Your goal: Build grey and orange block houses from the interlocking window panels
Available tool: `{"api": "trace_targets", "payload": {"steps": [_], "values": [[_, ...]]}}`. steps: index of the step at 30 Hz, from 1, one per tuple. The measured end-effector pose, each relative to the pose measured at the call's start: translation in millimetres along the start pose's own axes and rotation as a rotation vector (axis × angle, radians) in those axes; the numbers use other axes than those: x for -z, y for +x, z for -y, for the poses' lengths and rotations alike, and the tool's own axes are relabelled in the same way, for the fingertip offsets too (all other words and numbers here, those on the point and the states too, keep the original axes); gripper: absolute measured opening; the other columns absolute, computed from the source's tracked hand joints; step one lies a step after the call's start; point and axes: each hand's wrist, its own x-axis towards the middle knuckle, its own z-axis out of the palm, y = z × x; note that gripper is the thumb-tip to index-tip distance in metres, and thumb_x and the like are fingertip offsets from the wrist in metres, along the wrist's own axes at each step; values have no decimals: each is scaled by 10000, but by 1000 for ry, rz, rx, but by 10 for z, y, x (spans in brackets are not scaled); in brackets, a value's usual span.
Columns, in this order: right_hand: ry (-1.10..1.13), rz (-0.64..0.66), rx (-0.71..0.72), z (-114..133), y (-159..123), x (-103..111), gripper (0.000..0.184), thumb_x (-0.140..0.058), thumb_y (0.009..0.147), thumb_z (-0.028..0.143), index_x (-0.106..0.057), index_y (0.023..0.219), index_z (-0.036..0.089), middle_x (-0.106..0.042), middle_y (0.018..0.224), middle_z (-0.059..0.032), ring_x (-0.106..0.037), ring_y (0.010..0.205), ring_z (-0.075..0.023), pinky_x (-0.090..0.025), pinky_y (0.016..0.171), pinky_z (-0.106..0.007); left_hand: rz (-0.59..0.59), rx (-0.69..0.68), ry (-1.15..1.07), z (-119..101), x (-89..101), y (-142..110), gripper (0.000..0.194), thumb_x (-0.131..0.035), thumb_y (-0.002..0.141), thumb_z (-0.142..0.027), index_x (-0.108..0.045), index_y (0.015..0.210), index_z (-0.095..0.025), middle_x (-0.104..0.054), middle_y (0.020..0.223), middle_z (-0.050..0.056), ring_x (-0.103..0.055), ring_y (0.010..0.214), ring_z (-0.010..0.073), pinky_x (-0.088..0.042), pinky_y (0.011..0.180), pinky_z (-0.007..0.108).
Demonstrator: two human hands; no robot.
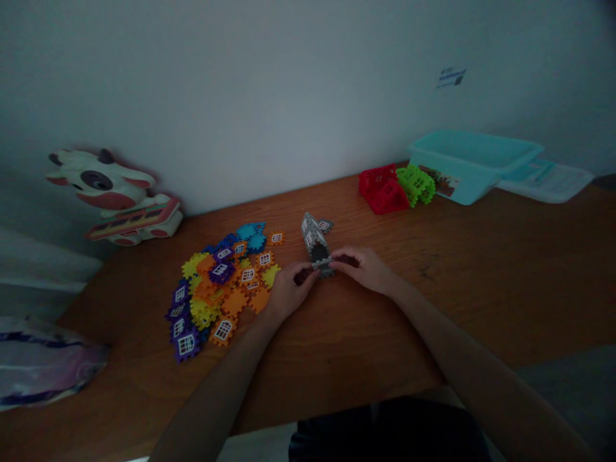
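Observation:
In the middle of the table stands a small grey house (314,236) built of interlocking plastic tiles with white windows. At its near end, a grey tile (323,264) is pinched between my two hands. My left hand (292,289) grips that tile's left side with thumb and fingers. On the opposite side, the fingers of my right hand (364,267) are closed on its right edge. Just behind the house, to its right, lies a loose grey window tile (326,225). Whether the held tile is joined to the house I cannot tell.
Left of my hands spreads a pile of orange, yellow, purple and blue tiles (235,300). A red tile structure (384,189) and a green one (416,184) stand near a turquoise bin (474,154). A cow figure (115,196) and a plastic bag (48,362) are at left.

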Motion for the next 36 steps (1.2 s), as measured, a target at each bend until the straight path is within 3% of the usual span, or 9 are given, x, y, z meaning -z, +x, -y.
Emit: {"api": "trace_targets", "payload": {"steps": [15, 21, 27, 33, 36], "values": [[-136, 110, 66, -38, 2, 25, 134, -668, 924, 303, -735, 1012, 227, -772, 918, -34, -694, 780, -195, -526, 731, -327, 103, -103, 100, -52, 77, 9, 123, -686, 907, -307, -741, 897, -197, -743, 785, 27, -641, 646, 149, -498, 602, 262], [-179, 131, 55, -30, -1, 42, 137, -662, 929, 277, -722, 1039, 222, -781, 1009, -57, -713, 875, -208, -532, 818, -346, 54, -162, 148, -41, 59, 2, 84, -724, 884, -264, -756, 874, -187, -713, 887, 50, -646, 759, 157, -510, 658, 259], [-220, 168, 26, -15, 15, 74, 86, -697, 896, 256, -734, 959, 211, -775, 914, -46, -696, 794, -198, -521, 747, -319, 73, -150, 152, -21, 44, 14, 84, -708, 899, -257, -751, 869, -191, -673, 851, 32, -618, 711, 133, -484, 622, 237], [-149, 133, 5, -40, -19, 40, 225, -703, 893, 397, -759, 1007, 211, -790, 905, -46, -703, 769, -194, -517, 717, -309, 71, -125, 153, -38, 19, 2, 111, -648, 912, -269, -680, 874, -169, -669, 862, 44, -623, 732, 146, -503, 656, 253], [-64, 132, -34, -69, -35, 35, 326, -647, 915, 521, -770, 937, 220, -788, 854, -33, -710, 746, -194, -517, 681, -296, 53, -92, 141, -36, 9, -6, 75, -632, 892, -244, -663, 891, -175, -661, 858, 40, -623, 731, 145, -509, 658, 252]]}}
